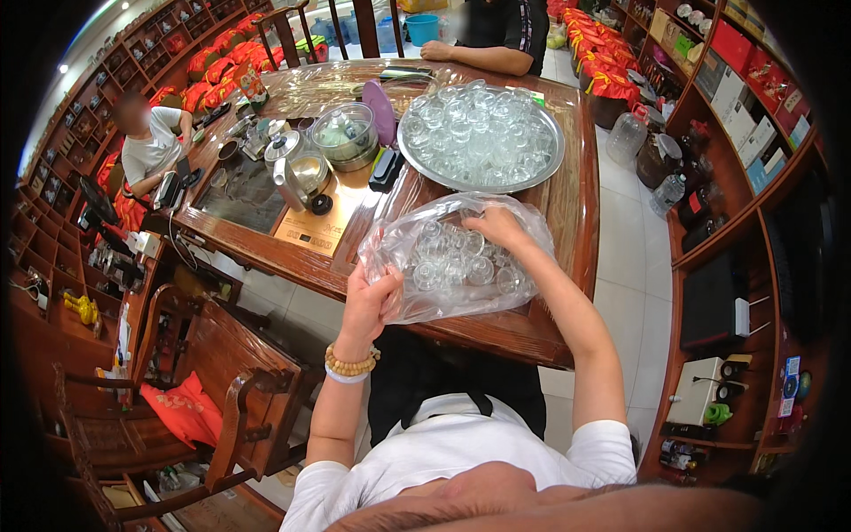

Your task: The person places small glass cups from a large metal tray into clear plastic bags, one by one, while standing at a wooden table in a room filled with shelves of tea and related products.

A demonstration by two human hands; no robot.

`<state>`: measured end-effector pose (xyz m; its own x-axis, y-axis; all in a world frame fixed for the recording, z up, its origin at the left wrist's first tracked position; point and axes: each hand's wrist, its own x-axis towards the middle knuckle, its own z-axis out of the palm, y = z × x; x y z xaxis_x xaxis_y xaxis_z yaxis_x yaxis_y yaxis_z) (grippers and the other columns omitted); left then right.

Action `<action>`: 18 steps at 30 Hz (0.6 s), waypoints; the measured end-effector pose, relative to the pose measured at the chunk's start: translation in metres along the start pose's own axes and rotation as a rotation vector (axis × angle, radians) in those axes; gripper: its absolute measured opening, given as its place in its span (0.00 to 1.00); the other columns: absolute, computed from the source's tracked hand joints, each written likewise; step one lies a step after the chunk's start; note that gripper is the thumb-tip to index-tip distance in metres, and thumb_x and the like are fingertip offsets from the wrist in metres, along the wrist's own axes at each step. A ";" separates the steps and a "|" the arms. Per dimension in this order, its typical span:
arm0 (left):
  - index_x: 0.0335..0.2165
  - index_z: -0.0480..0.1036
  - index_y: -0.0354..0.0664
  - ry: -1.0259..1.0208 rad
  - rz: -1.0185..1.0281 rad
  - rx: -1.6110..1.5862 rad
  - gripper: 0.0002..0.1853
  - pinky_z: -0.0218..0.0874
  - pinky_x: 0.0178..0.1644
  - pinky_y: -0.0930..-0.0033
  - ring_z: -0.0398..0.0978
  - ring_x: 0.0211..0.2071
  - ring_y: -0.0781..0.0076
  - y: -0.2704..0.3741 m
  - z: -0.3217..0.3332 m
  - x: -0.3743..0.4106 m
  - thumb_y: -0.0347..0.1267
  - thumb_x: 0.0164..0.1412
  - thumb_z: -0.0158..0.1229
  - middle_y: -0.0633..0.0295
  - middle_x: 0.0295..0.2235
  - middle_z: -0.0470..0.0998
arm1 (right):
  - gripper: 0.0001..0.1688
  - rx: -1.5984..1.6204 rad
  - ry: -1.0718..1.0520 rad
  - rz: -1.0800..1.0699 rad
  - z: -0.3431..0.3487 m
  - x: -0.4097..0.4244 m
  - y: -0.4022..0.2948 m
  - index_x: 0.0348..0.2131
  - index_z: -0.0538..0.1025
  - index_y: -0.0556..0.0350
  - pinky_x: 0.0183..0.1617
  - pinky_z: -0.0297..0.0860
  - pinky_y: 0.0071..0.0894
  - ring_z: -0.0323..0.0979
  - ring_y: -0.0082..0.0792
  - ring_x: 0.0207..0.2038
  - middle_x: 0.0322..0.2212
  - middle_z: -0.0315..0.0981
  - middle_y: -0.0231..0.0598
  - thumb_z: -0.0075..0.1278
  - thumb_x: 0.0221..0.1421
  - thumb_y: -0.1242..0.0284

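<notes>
My left hand grips the gathered edge of a clear plastic bag at its left side. Inside the bag lie several small stemmed glasses, heaped together. Over the bag's far side, my right hand reaches in among the glasses with bent fingers. Whether those fingers hold a glass is hard to see through the shiny plastic. Just beyond the bag stands a round metal tray, piled high with more small clear glasses. Bag and tray both rest on a plastic-covered wooden table.
Left of the tray are a metal kettle, a clear lidded pot and a purple lid. One person sits at the left, another person's forearm rests across the table. A wooden armchair stands at lower left.
</notes>
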<state>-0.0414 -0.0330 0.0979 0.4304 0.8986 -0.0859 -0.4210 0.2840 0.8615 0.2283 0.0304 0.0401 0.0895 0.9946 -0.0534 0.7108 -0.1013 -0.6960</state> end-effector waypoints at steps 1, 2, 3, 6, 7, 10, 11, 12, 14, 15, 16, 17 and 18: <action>0.58 0.49 0.41 0.007 0.011 -0.002 0.35 0.44 0.12 0.83 0.53 0.10 0.87 0.000 0.000 -0.002 0.18 0.51 0.48 0.70 0.18 0.63 | 0.29 -0.044 -0.004 0.040 -0.001 0.000 -0.003 0.37 0.72 0.67 0.46 0.64 0.41 0.69 0.52 0.41 0.36 0.71 0.59 0.51 0.43 0.58; 0.58 0.48 0.41 0.012 0.021 -0.004 0.35 0.44 0.12 0.83 0.52 0.10 0.87 0.000 0.000 -0.003 0.18 0.51 0.48 0.70 0.18 0.63 | 0.30 -0.032 -0.013 0.023 0.000 0.002 -0.001 0.37 0.72 0.68 0.46 0.63 0.42 0.69 0.53 0.42 0.36 0.71 0.59 0.52 0.43 0.57; 0.58 0.47 0.40 0.017 0.031 -0.006 0.36 0.44 0.11 0.83 0.52 0.09 0.87 0.000 0.001 -0.005 0.18 0.51 0.47 0.70 0.17 0.63 | 0.31 -0.019 -0.021 0.005 0.002 0.004 0.003 0.37 0.71 0.68 0.46 0.63 0.42 0.69 0.53 0.42 0.36 0.70 0.60 0.52 0.44 0.57; 0.57 0.49 0.39 0.022 0.045 0.005 0.34 0.45 0.12 0.83 0.53 0.09 0.87 0.001 -0.001 -0.007 0.19 0.51 0.48 0.70 0.17 0.63 | 0.34 -0.062 -0.041 -0.010 0.004 0.010 0.008 0.37 0.71 0.70 0.46 0.63 0.43 0.69 0.53 0.42 0.36 0.70 0.60 0.51 0.44 0.53; 0.57 0.51 0.39 0.022 0.047 0.012 0.33 0.46 0.12 0.82 0.53 0.09 0.87 0.001 -0.002 -0.008 0.19 0.51 0.48 0.70 0.17 0.63 | 0.35 -0.090 -0.047 -0.008 0.005 0.011 0.008 0.37 0.70 0.70 0.46 0.63 0.43 0.69 0.53 0.42 0.36 0.70 0.60 0.50 0.45 0.52; 0.55 0.54 0.37 0.034 0.047 0.034 0.30 0.47 0.13 0.82 0.54 0.11 0.87 0.002 -0.003 -0.009 0.19 0.52 0.48 0.69 0.18 0.64 | 0.37 -0.128 -0.063 0.043 0.003 0.010 0.003 0.35 0.72 0.69 0.45 0.64 0.44 0.70 0.53 0.40 0.34 0.71 0.59 0.48 0.46 0.48; 0.55 0.55 0.37 0.047 0.042 0.043 0.30 0.47 0.13 0.83 0.55 0.12 0.87 0.002 -0.003 -0.010 0.19 0.52 0.48 0.69 0.19 0.64 | 0.37 -0.128 -0.026 0.042 0.003 0.008 0.001 0.34 0.72 0.68 0.44 0.64 0.44 0.70 0.53 0.40 0.33 0.72 0.58 0.47 0.46 0.47; 0.54 0.56 0.36 0.060 0.036 0.051 0.29 0.48 0.14 0.83 0.56 0.13 0.87 0.002 -0.003 -0.011 0.19 0.52 0.49 0.69 0.19 0.65 | 0.37 -0.128 0.010 0.040 0.003 0.005 0.000 0.33 0.73 0.68 0.43 0.65 0.44 0.70 0.52 0.40 0.33 0.72 0.58 0.46 0.46 0.46; 0.53 0.58 0.35 0.094 0.081 0.129 0.28 0.51 0.15 0.83 0.59 0.14 0.86 -0.002 -0.008 -0.011 0.19 0.52 0.49 0.69 0.21 0.66 | 0.37 -0.079 0.067 0.015 0.003 -0.003 -0.004 0.30 0.74 0.67 0.40 0.65 0.43 0.71 0.51 0.38 0.31 0.73 0.56 0.45 0.47 0.45; 0.53 0.58 0.35 0.113 0.104 0.167 0.27 0.52 0.15 0.82 0.60 0.15 0.86 -0.003 -0.010 -0.012 0.19 0.52 0.49 0.69 0.21 0.66 | 0.37 -0.032 0.086 -0.009 0.000 -0.009 -0.009 0.28 0.74 0.66 0.39 0.65 0.42 0.71 0.51 0.37 0.29 0.73 0.55 0.45 0.47 0.45; 0.52 0.58 0.35 0.115 0.114 0.174 0.27 0.53 0.16 0.82 0.61 0.15 0.85 -0.003 -0.011 -0.014 0.19 0.52 0.49 0.69 0.22 0.66 | 0.37 0.015 0.105 -0.033 -0.002 -0.015 -0.013 0.27 0.75 0.66 0.38 0.66 0.41 0.72 0.50 0.35 0.28 0.73 0.53 0.44 0.47 0.44; 0.52 0.58 0.35 0.117 0.124 0.182 0.27 0.54 0.16 0.82 0.61 0.16 0.85 -0.003 -0.011 -0.016 0.19 0.52 0.49 0.69 0.22 0.67 | 0.36 0.080 0.092 -0.027 -0.006 -0.021 -0.017 0.25 0.75 0.65 0.35 0.65 0.38 0.72 0.47 0.32 0.26 0.74 0.51 0.45 0.47 0.44; 0.52 0.58 0.35 0.115 0.132 0.188 0.27 0.55 0.17 0.82 0.62 0.17 0.84 -0.003 -0.010 -0.017 0.19 0.52 0.50 0.68 0.23 0.67 | 0.36 0.144 0.082 -0.020 -0.012 -0.028 -0.019 0.23 0.75 0.65 0.33 0.65 0.36 0.72 0.43 0.29 0.24 0.74 0.48 0.46 0.47 0.44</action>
<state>-0.0560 -0.0456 0.0920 0.2830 0.9590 -0.0132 -0.3070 0.1036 0.9461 0.2205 0.0039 0.0633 0.1378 0.9903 0.0159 0.6059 -0.0716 -0.7923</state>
